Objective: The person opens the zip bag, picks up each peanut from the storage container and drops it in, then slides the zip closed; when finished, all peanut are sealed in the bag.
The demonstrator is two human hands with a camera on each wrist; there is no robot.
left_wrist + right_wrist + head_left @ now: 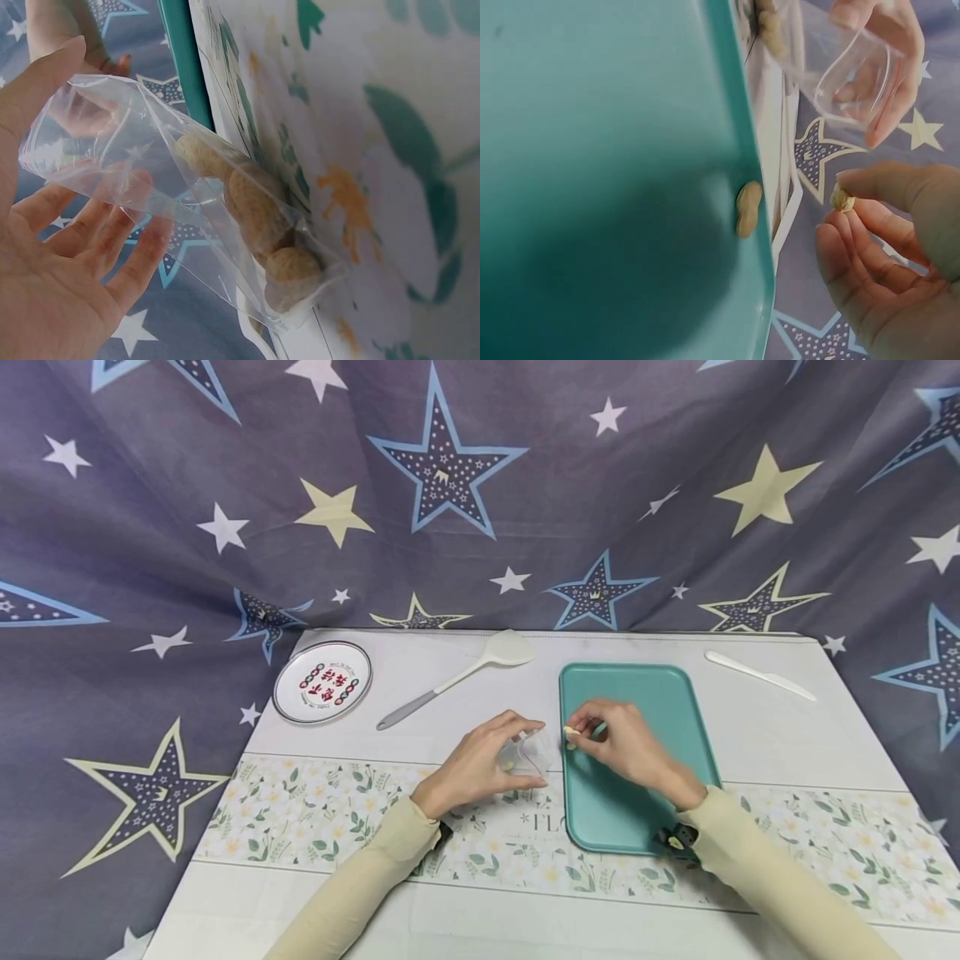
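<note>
My left hand (472,762) holds a clear plastic bag (161,124) by its mouth, thumb on one side and fingers on the other, spreading it wide. Several unshelled peanuts (255,206) lie at the bottom of the bag, near the tabletop. Between thumb and fingertips, my right hand (628,745) pinches a pale peanut (842,199) over the left edge of the teal tray (681,714). Another whole peanut (748,210) lies inside the tray against that edge, mostly hidden by the right hand in the head view.
A round white plate (283,685) with red lettering sits at the back left. Beside it lies a white spatula (508,648) with a grey handle. To the right of the tray is a white knife (757,675). A star-patterned cloth (525,543) hangs behind the table.
</note>
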